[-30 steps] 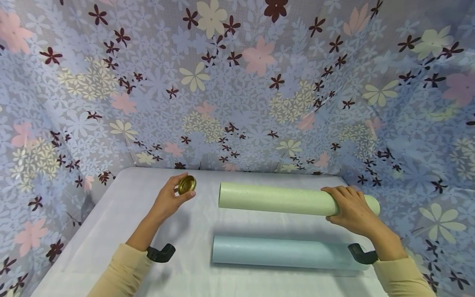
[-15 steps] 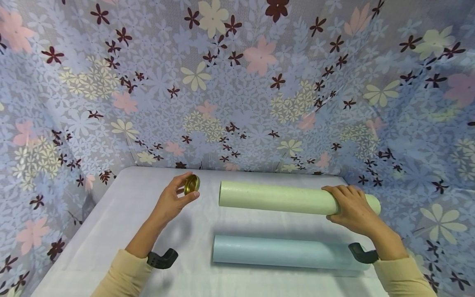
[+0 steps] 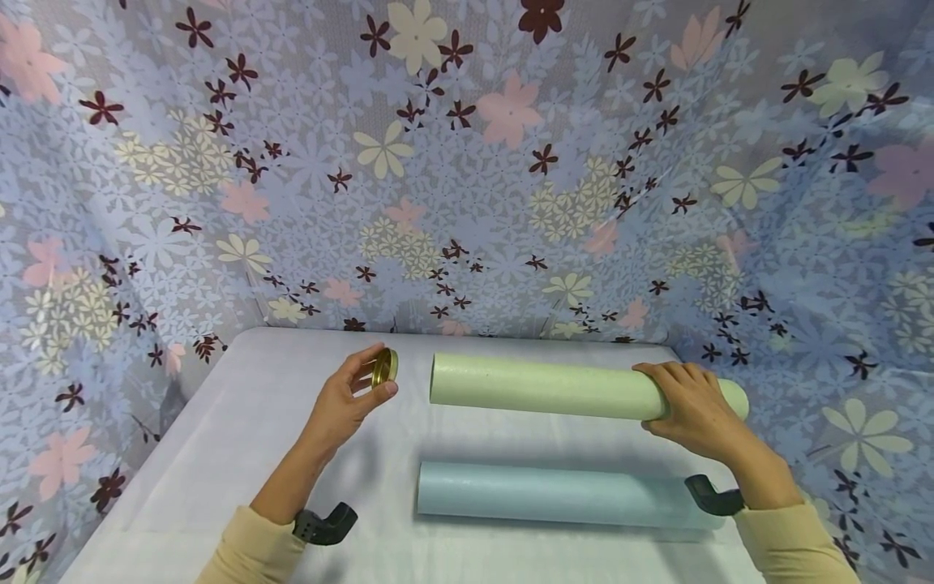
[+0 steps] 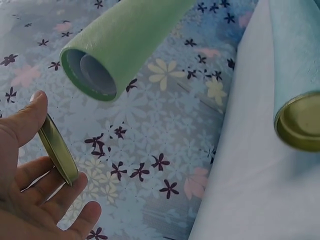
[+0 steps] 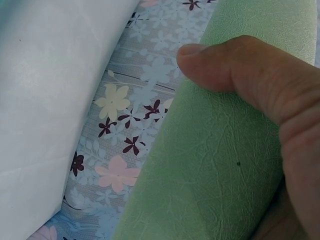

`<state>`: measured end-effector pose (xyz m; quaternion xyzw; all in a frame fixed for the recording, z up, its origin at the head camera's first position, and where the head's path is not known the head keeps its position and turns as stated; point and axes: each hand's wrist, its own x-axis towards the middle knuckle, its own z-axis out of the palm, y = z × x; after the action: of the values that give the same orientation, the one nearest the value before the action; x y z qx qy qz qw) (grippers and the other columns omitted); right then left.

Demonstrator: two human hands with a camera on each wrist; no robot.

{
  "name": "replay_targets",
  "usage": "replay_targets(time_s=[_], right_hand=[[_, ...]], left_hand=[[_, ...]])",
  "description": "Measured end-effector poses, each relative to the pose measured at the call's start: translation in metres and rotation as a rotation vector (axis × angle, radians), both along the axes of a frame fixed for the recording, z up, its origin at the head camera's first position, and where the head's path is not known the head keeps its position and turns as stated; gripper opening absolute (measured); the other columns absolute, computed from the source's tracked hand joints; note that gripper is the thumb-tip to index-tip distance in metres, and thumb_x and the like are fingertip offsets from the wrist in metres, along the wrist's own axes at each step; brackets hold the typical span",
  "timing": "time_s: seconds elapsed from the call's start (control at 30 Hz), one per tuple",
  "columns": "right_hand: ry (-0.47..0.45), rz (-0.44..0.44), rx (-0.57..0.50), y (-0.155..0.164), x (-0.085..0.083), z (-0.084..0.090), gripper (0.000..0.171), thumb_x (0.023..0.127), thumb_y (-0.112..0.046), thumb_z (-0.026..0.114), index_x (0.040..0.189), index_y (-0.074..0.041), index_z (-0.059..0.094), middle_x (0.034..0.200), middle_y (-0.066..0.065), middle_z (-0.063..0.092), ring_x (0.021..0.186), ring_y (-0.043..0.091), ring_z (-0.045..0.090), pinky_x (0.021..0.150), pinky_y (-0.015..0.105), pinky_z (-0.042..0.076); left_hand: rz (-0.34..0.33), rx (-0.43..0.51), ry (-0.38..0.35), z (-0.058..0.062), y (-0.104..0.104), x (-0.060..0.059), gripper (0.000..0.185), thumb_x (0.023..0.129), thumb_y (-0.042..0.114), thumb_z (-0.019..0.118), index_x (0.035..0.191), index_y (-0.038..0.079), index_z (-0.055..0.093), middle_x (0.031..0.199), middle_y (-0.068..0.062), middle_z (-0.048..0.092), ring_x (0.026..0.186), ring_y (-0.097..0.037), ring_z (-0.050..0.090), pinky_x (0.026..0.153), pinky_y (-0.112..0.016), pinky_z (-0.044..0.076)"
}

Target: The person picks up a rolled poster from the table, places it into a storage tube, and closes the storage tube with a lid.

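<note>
My right hand [image 3: 689, 410] grips a long green tube [image 3: 540, 387] near its right end and holds it level above the table; the thumb [image 5: 235, 67] wraps its textured wall [image 5: 210, 165]. The tube's left end [image 4: 90, 75] is open and hollow. My left hand [image 3: 350, 397] pinches a round gold metal lid [image 3: 383, 367] on edge between thumb and fingers, a short way left of that open end. The lid [image 4: 57, 149] shows edge-on in the left wrist view.
A pale blue tube [image 3: 554, 495] lies on the white table [image 3: 219, 454] nearer me, its left end closed with a gold cap [image 4: 299, 122]. Floral cloth [image 3: 467, 162] hangs behind and on both sides of the table.
My left hand has carried the gold lid to the right, closer to the green tube's open end, and turned it more edge-on. The right hand and green tube stay put.
</note>
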<state>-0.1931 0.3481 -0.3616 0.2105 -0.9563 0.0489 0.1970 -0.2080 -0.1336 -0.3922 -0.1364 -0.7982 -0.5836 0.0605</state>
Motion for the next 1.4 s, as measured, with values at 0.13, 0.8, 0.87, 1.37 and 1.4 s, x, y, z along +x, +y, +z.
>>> replay_targets(time_s=[0.13, 0.8, 0.87, 1.37, 1.4], right_hand=[[-0.005, 0.0, -0.004, 0.0, 0.0, 0.0, 0.078, 0.061, -0.018, 0.085, 0.13, -0.013, 0.048, 0.116, 0.015, 0.058, 0.107, 0.039, 0.048, 0.086, 0.056, 0.032], [0.009, 0.016, -0.007, -0.002, 0.004, 0.0, 0.081, 0.059, -0.018, 0.086, 0.131, -0.015, 0.048, 0.117, 0.014, 0.057, 0.108, 0.04, 0.047, 0.084, 0.054, 0.032], [0.008, 0.019, -0.008, -0.002, 0.004, 0.0, 0.081, 0.059, -0.018, 0.086, 0.13, -0.015, 0.048, 0.117, 0.014, 0.057, 0.108, 0.04, 0.047, 0.085, 0.054, 0.031], [0.006, 0.013, -0.001, -0.003, 0.004, -0.001, 0.08, 0.058, -0.019, 0.087, 0.128, -0.014, 0.049, 0.115, 0.014, 0.059, 0.108, 0.038, 0.048, 0.088, 0.056, 0.031], [0.003, 0.011, -0.001, -0.003, 0.004, -0.001, 0.08, 0.059, -0.019, 0.087, 0.128, -0.014, 0.049, 0.115, 0.014, 0.059, 0.108, 0.038, 0.048, 0.088, 0.057, 0.031]], left_hand=[[-0.009, 0.036, -0.01, -0.003, 0.004, 0.003, 0.066, 0.086, 0.029, 0.068, 0.144, 0.021, 0.037, 0.143, -0.011, 0.044, 0.128, -0.035, 0.047, 0.096, -0.047, 0.049], [-0.128, 0.318, -0.093, -0.007, 0.028, 0.01, 0.061, 0.089, 0.017, 0.065, 0.143, 0.021, 0.037, 0.147, -0.001, 0.037, 0.132, -0.024, 0.044, 0.092, -0.017, 0.047], [-0.136, 0.326, -0.094, -0.007, 0.029, 0.01, 0.061, 0.089, 0.016, 0.065, 0.144, 0.02, 0.037, 0.148, -0.001, 0.037, 0.133, -0.023, 0.043, 0.093, -0.016, 0.047], [-0.201, 0.366, -0.106, -0.009, 0.037, 0.01, 0.061, 0.089, 0.012, 0.064, 0.143, 0.015, 0.036, 0.147, -0.006, 0.038, 0.131, -0.025, 0.046, 0.096, -0.02, 0.047], [-0.204, 0.367, -0.11, -0.009, 0.037, 0.01, 0.061, 0.089, 0.012, 0.064, 0.143, 0.016, 0.036, 0.147, -0.005, 0.038, 0.132, -0.023, 0.045, 0.096, -0.02, 0.046]])
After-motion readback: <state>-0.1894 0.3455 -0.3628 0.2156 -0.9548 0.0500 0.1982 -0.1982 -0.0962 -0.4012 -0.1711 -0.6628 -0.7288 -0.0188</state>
